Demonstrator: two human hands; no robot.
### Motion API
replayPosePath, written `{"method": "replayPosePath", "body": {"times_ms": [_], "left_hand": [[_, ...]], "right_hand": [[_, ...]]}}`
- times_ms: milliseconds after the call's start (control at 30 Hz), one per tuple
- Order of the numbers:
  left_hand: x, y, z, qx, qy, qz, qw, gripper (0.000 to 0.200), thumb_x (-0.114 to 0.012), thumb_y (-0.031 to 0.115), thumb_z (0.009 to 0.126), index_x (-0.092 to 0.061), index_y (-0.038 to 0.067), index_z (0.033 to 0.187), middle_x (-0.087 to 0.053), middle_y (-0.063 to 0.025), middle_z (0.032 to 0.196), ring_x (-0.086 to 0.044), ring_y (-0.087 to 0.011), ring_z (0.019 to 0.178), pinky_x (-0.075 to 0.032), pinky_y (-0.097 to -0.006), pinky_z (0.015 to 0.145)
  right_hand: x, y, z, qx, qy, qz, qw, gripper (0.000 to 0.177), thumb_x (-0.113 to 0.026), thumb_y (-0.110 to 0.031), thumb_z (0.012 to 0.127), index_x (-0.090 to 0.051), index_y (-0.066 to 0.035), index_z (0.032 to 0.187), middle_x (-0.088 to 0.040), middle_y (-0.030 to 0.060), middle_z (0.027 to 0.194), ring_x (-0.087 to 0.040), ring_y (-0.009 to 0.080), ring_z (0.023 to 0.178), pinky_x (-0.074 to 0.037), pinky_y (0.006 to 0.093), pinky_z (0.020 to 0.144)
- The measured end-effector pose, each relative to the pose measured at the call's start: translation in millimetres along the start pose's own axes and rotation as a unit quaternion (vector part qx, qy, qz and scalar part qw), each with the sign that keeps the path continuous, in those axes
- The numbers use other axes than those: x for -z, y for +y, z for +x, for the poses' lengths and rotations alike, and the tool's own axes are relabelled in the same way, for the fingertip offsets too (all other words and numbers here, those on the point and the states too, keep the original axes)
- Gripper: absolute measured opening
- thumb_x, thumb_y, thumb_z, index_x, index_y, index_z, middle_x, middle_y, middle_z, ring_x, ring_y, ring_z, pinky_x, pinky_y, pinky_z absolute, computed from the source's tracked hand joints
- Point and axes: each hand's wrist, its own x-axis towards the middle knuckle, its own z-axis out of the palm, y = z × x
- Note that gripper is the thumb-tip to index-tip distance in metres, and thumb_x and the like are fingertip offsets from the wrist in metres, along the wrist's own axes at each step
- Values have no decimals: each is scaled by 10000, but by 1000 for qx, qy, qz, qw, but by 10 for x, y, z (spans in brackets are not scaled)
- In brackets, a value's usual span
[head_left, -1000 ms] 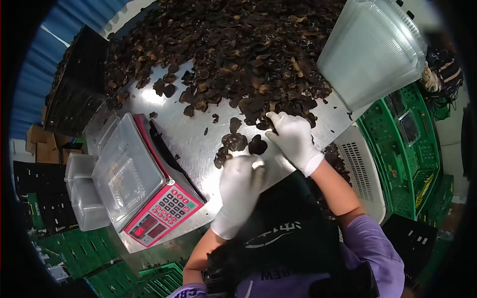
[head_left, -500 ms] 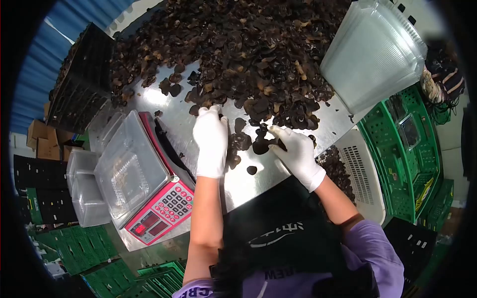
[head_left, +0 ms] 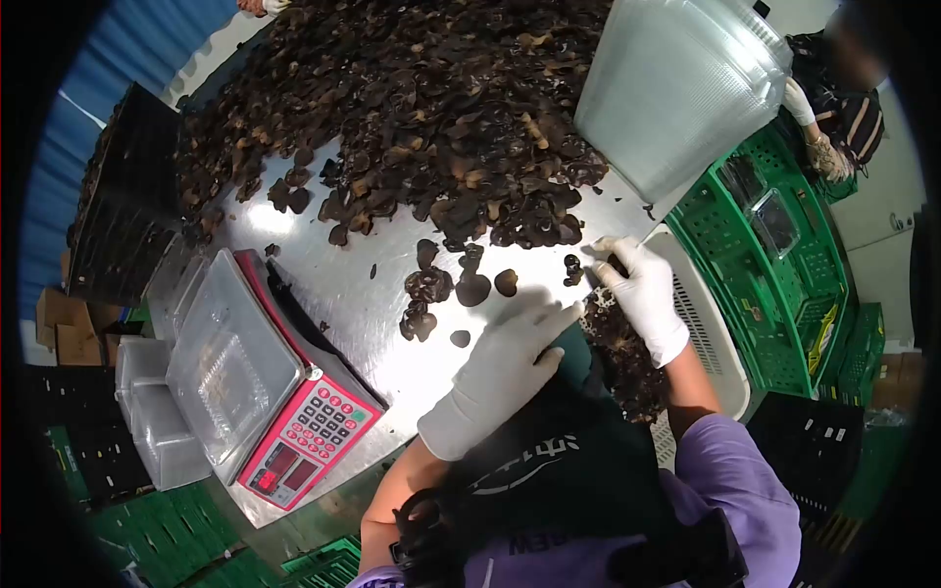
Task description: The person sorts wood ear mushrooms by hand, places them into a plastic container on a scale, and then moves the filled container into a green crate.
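Both my hands wear white gloves. My left hand [head_left: 510, 377] is over the near edge of the metal table [head_left: 368, 343], fingers stretched to the right, holding nothing I can see. At the table's right edge, my right hand [head_left: 639, 299] has its fingers curled around a dark wood ear mushroom [head_left: 617, 264], partly hidden. Below that hand, a white basket [head_left: 723, 348] contains more wood ear mushrooms [head_left: 632, 377]. A few loose wood ears [head_left: 472, 288] lie on the metal in front of my left hand. Beyond them spreads a large heap of wood ears [head_left: 431, 118].
A red scale [head_left: 319, 421] bearing a clear plastic tray [head_left: 230, 363] stands at left. Stacked clear trays [head_left: 676, 98] rise at the back right. Green crates [head_left: 774, 284] flank the basket, and another person [head_left: 843, 118] is behind them. Black crates [head_left: 123, 206] are stacked far left.
My left hand has left the loose wood ears and swung right to the near table edge. My right hand has moved right, toward the basket. The view has shifted slightly right.
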Motion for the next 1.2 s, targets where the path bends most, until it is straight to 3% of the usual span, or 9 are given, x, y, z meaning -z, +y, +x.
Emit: {"method": "replayPosePath", "body": {"times_ms": [100, 167, 233, 367, 633, 767, 867, 1033, 1200], "left_hand": [[92, -273, 36, 225, 79, -54, 970, 214, -656, 94, 828, -664, 78, 1042, -649, -132, 993, -634, -322, 920, -518, -404, 797], [333, -493, 220, 111, 148, 374, 909, 236, -691, 176, 824, -662, 76, 1036, -636, -139, 936, -630, -335, 899, -522, -410, 775], [455, -771, 285, 168, 120, 480, 853, 259, -699, 225, 808, -666, 89, 1027, -639, -147, 912, -646, -336, 887, -527, -415, 773], [561, -1136, 375, 246, -8, 478, 843, 249, -706, 236, 790, -671, 93, 991, -656, -141, 907, -660, -329, 857, -527, -419, 762], [282, -257, 164, 91, 180, 202, 958, 170, -657, 211, 804, -665, 68, 896, -647, -110, 847, -627, -308, 806, -497, -409, 718], [-254, 272, -214, -48, -267, 127, 954, 409, -701, 245, 769, -642, 65, 1131, -587, -131, 1124, -576, -271, 992, -480, -406, 798], [4, 85, -174, -42, -70, 203, 976, 464, -695, 212, 767, -606, 54, 1193, -582, -128, 1107, -562, -279, 991, -479, -410, 799], [551, -311, -282, 238, 40, 299, 923, 668, -752, 218, 769, -468, 15, 1339, -512, -179, 1122, -540, -361, 1052, -495, -424, 863], [393, -458, -335, 238, 10, 262, 935, 505, -742, 201, 774, -566, 22, 1213, -523, -151, 1052, -571, -323, 988, -505, -398, 820]], "right_hand": [[-53, -27, -122, 8, -24, -19, 1000, 349, -773, -256, 756, -662, -91, 1043, -668, 104, 836, -668, 280, 741, -525, 368, 663], [-85, -147, -126, -40, -84, -59, 994, 364, -772, -299, 757, -655, -85, 1027, -665, 112, 829, -667, 282, 732, -522, 373, 658], [-259, -88, -131, -14, -50, -80, 995, 303, -760, -262, 768, -652, -82, 986, -669, 112, 840, -669, 282, 720, -522, 383, 649], [-413, -307, -37, 8, -16, 60, 998, 179, -736, -173, 782, -649, -80, 909, -663, 115, 804, -651, 266, 654, -505, 376, 601], [-302, -250, 161, 36, -93, 143, 985, 136, -688, -125, 814, -665, -76, 939, -670, 113, 824, -673, 266, 746, -526, 345, 673], [108, 14, 359, -177, -110, 289, 934, 123, -606, -160, 938, -633, -40, 939, -555, -31, 768, -503, 64, 666, -413, 219, 600], [110, 128, 286, -217, -67, 418, 880, 134, -571, -193, 979, -582, -73, 921, -506, -52, 719, -455, 20, 610, -348, 183, 539], [-125, 300, 178, -246, -77, 433, 864, 57, -620, -77, 914, -580, -36, 915, -559, -21, 750, -509, 57, 589, -406, 208, 552], [-318, 208, 311, -74, 30, 114, 990, 228, -615, -113, 873, -648, -87, 1097, -674, 130, 868, -656, 239, 762, -507, 325, 720]]}}
